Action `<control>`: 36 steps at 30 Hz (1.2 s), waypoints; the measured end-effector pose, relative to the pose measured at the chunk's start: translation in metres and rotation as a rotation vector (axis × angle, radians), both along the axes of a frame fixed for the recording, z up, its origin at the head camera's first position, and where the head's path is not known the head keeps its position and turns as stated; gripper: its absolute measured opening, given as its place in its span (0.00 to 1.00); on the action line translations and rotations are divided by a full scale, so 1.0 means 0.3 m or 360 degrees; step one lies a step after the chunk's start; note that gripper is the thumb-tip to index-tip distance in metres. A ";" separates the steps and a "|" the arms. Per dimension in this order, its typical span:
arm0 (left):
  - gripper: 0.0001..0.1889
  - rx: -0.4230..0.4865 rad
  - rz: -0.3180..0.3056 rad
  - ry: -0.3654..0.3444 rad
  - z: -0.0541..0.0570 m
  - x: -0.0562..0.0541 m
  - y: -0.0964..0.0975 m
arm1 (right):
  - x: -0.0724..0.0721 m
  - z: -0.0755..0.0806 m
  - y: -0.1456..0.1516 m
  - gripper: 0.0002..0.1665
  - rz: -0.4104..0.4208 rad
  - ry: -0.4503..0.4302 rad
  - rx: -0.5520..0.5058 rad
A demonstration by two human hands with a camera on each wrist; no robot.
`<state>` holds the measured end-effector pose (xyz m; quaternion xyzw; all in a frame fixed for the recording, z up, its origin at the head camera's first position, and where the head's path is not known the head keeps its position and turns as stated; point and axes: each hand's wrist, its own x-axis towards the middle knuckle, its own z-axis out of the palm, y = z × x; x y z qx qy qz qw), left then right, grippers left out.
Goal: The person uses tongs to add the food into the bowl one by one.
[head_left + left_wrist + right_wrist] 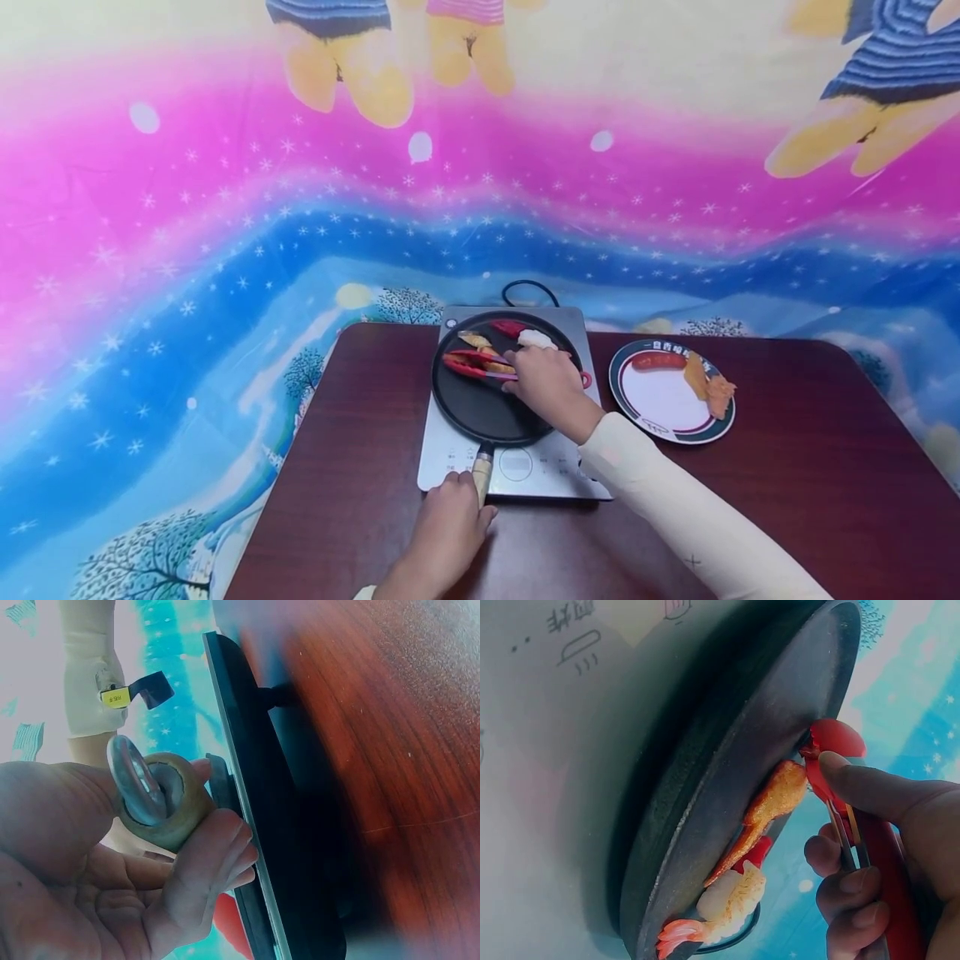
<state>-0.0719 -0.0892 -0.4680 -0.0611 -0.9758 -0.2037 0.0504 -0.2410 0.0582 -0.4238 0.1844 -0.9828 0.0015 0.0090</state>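
My left hand grips the pale handle of a round black frying pan; the metal hanging loop at the handle's end shows in the left wrist view. In my right hand I hold red-tipped tongs, low over the pan's left half. A browned drumstick-shaped piece lies close below the tong tips in the right wrist view. Near it are a shrimp, a white piece and a dark red piece. Whether the tongs pinch any food I cannot tell.
The pan stands on a silver induction cooker with a black cord behind. To its right, a dark-rimmed plate bears a sausage, a golden piece and a crumbly orange piece. A patterned cloth hangs behind the brown table.
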 end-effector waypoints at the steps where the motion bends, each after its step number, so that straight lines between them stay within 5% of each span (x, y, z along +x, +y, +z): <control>1: 0.20 -0.0002 0.0000 0.0001 0.000 0.000 0.000 | 0.000 0.001 -0.001 0.28 -0.0001 -0.0005 -0.0003; 36: 0.21 0.0015 0.0004 -0.0035 -0.003 -0.001 -0.004 | 0.009 0.005 0.031 0.38 -0.0020 -0.0006 -0.0211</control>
